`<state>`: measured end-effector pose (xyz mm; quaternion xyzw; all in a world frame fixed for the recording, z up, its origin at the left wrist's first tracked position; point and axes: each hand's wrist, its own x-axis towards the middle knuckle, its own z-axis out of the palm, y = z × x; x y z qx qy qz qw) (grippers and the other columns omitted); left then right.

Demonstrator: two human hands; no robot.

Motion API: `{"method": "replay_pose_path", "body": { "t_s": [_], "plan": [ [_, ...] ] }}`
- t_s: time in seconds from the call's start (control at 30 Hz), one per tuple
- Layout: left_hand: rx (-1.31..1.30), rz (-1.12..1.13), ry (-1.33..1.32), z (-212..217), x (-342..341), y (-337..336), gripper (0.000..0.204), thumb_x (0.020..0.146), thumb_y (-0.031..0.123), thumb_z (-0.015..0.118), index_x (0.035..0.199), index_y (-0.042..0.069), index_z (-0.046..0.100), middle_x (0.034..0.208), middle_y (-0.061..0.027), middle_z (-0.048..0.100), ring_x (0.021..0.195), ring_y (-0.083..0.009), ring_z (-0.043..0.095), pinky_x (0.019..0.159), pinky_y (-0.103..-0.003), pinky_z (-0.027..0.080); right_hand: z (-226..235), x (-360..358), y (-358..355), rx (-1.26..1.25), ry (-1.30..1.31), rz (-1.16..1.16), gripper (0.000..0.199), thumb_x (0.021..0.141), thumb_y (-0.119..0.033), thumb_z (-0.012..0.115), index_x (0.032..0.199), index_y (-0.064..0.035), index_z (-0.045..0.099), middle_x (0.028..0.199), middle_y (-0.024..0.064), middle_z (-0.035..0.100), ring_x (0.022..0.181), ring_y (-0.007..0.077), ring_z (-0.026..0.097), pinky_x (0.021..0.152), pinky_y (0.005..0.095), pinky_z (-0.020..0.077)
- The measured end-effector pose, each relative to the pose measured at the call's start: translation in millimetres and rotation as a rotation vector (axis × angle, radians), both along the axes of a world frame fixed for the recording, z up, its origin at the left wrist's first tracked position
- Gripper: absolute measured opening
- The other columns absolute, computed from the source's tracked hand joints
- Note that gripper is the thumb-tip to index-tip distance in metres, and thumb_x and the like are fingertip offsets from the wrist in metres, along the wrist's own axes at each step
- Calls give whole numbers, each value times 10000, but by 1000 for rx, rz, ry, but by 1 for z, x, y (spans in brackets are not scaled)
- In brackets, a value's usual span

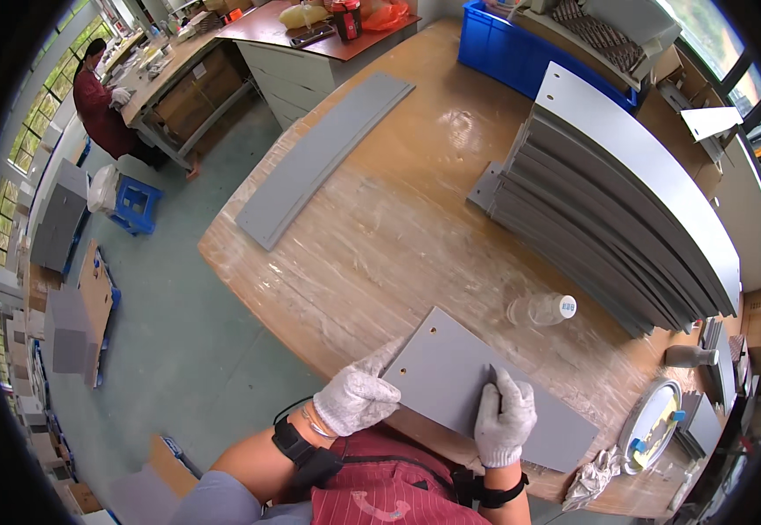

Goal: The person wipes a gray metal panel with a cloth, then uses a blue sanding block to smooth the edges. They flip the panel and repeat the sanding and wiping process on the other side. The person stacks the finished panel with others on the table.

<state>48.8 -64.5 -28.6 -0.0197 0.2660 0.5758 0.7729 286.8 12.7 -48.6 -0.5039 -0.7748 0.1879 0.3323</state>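
The grey panel (485, 389) lies flat on the near edge of the wooden worktop (380, 236), right in front of you, its long side running from upper left to lower right. Small holes show near its left end. Your left hand (358, 398), gloved in white knit, rests on the panel's left end, one finger stretched out along the upper left edge and the others curled loosely over the corner. Your right hand (504, 418), also gloved, sits on the panel's middle, fingers closed around a thin dark tool (494, 385) whose tip touches the grey surface. The panel reaches out past your right hand toward the lower right, so both hands are on its nearer, left half.

Just beyond the panel, a clear plastic bottle (542, 309) lies on its side on the worktop. Past that, to the right, a tall stack of long grey panels (617, 201) leans in overlapping layers. A single long grey strip (323, 157) lies well apart at the far left of the worktop. At the right edge, near the panel's far end, sit a round tin lid (652, 424) and a crumpled rag (595, 477). A blue crate (520, 52) stands at the far end. Far off at upper left, another person (100, 101) in dark red works at a separate bench.
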Motion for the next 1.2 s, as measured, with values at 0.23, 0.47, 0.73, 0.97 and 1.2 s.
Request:
{"method": "replay_pose_path", "body": {
  "t_s": [0.23, 0.47, 0.73, 0.97, 1.2],
  "plan": [
    [141, -16, 304, 24, 7, -5, 829, 806, -137, 563, 1579, -25, 288, 1457, -162, 531, 1277, -234, 573, 1056, -316, 470, 39, -81, -16, 112, 18, 163, 357, 768, 32, 742, 1115, -48, 729, 784, 108, 670, 681, 286, 650, 615, 381, 534],
    [148, -58, 294, 25, 0, -12, 806, 819, -113, 607, 1563, -49, 305, 1494, -173, 495, 1341, -234, 519, 1125, -321, 410, 44, -81, -26, 105, 30, 197, 380, 756, -5, 760, 1130, -60, 725, 744, 85, 662, 643, 270, 658, 581, 376, 529],
    [64, -102, 331, 18, 2, -14, 846, 770, -105, 499, 1585, -7, 290, 1494, -142, 494, 1357, -213, 502, 1144, -320, 396, 44, -84, -31, 80, 55, 192, 354, 763, 0, 757, 1112, -53, 728, 737, 89, 646, 637, 265, 649, 566, 376, 521],
    [64, -101, 289, 25, 4, -9, 886, 732, -99, 482, 1590, 1, 287, 1494, -131, 496, 1352, -217, 506, 1139, -324, 399, 40, -76, -27, 76, 53, 215, 341, 780, -39, 766, 1118, -71, 728, 742, 76, 649, 623, 254, 642, 542, 367, 510],
    [51, -96, 341, 18, 8, -9, 910, 709, -78, 522, 1584, -13, 283, 1494, -143, 497, 1380, -232, 480, 1170, -338, 364, 44, -72, -25, 15, 46, 342, 332, 772, -57, 766, 1101, -82, 731, 706, 53, 625, 616, 236, 641, 532, 364, 502]
  ]
}}
